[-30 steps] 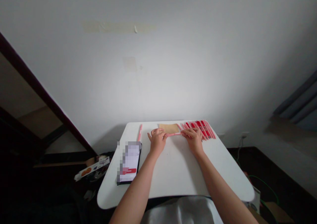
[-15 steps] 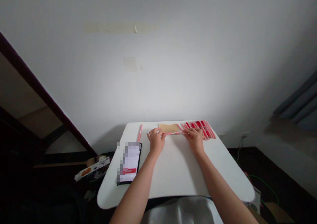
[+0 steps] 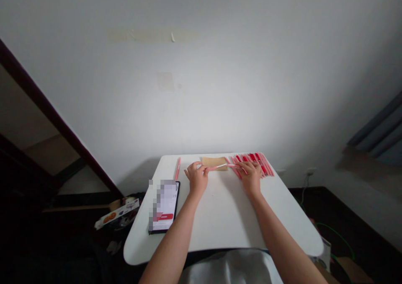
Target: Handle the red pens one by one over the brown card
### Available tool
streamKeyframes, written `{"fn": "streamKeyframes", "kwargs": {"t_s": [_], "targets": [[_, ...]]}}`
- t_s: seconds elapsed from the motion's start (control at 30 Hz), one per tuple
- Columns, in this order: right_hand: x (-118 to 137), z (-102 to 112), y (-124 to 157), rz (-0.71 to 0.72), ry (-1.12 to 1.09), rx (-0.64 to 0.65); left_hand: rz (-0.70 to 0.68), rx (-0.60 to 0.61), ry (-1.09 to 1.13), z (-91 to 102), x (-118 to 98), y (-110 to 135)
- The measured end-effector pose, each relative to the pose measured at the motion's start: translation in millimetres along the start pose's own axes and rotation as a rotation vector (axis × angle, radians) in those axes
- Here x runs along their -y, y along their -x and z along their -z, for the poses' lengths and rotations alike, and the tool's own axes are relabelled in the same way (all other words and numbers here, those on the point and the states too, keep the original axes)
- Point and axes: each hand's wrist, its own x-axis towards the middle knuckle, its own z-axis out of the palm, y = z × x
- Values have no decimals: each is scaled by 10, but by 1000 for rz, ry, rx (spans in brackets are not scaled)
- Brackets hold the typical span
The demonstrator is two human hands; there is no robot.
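Note:
My left hand (image 3: 198, 179) pinches one piece of a slim pink pen (image 3: 213, 168), and a thin white length (image 3: 222, 165) sticks out of it to the right. Between finger and thumb, my right hand (image 3: 250, 176) grips the other pink piece (image 3: 231, 165) of the pen. A small gap separates the two pieces, which are held above the table. Just behind them lies a tan rectangular piece (image 3: 214, 161), perhaps paper or card. Many pink and red pens (image 3: 260, 160) lie side by side under and beyond my right hand.
The white table (image 3: 224, 217) stands against a plain wall. On its left side lie a phone (image 3: 166, 206) with a lit screen and a single pink pen (image 3: 178, 169). A printed box (image 3: 117, 214) is on the dark floor at left.
The pen, joined half a second ago, is now in two pieces with a white length showing. My right hand has shifted slightly right; my left hand has barely moved.

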Motion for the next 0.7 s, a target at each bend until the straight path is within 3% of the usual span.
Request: {"fn": "streamKeyframes", "kwargs": {"t_s": [0.4,0.7], "targets": [[7,-4,1,9,18,-13,25,-47,-53,13,-16,13],[32,0,4,22,34,-17,-64,-115,-229,18,-62,81]]}}
